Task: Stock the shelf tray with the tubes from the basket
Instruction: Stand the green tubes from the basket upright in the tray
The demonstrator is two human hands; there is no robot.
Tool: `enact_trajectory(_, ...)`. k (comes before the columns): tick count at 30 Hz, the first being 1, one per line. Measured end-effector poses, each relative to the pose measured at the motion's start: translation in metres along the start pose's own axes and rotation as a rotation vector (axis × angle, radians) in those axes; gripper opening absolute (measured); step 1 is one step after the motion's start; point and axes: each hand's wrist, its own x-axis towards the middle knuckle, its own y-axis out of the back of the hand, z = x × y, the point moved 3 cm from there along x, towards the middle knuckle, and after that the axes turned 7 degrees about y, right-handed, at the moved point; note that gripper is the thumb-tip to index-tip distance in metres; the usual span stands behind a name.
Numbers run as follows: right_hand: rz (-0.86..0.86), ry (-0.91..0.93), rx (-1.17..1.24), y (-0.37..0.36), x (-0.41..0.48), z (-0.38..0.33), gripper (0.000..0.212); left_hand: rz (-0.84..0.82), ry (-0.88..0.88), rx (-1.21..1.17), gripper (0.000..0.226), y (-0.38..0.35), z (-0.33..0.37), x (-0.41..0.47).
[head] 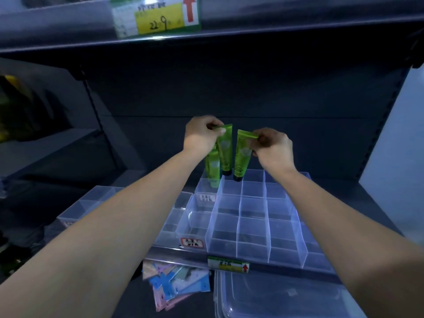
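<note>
A clear plastic shelf tray [252, 228] with several square compartments sits on the dark shelf. My left hand [202, 134] pinches the flat top end of a green tube [224, 152] with a black cap, held upright over the tray's back row. My right hand [273, 148] pinches the top of a second green tube [242, 157], its cap at the rim of a back compartment. A third green tube [212, 168] stands in the back left compartment, partly behind my left wrist. No basket is in view.
A second clear divided tray [91, 203] lies to the left. Price labels [229, 266] hang on the shelf's front edge and on the upper shelf [156, 17]. Below, on a lower shelf, lie coloured packets [174, 285] and clear plastic lids [275, 297].
</note>
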Motion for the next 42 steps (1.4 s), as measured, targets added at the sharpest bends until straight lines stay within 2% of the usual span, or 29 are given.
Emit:
enact_trajectory(3, -0.005, 0.000, -0.040, -0.002, 0.006, 0.013, 0.010, -0.028, -0.015, 0.044, 0.006, -0.014, 0.001, 0.012)
enact_trajectory(13, -0.020, 0.012, -0.077, -0.019, 0.019, 0.042, 0.019, -0.103, -0.085, 0.220, 0.002, -0.042, -0.023, 0.044)
enact_trajectory(22, -0.052, 0.048, -0.170, -0.036, 0.025, 0.050, 0.016, -0.167, -0.099, 0.282, 0.005, -0.059, -0.038, 0.063)
enact_trajectory(28, -0.056, -0.036, -0.191, -0.045, 0.023, 0.065, 0.017, -0.198, -0.117, 0.308, 0.002, -0.066, -0.047, 0.067)
enact_trajectory(32, -0.066, -0.091, -0.180, -0.050, 0.020, 0.074, 0.027, -0.206, -0.107, 0.308, 0.005, -0.067, -0.053, 0.069)
enact_trajectory(42, -0.104, -0.061, -0.193, -0.058, 0.023, 0.076, 0.008, -0.210, -0.105, 0.335, 0.007, -0.072, -0.055, 0.067)
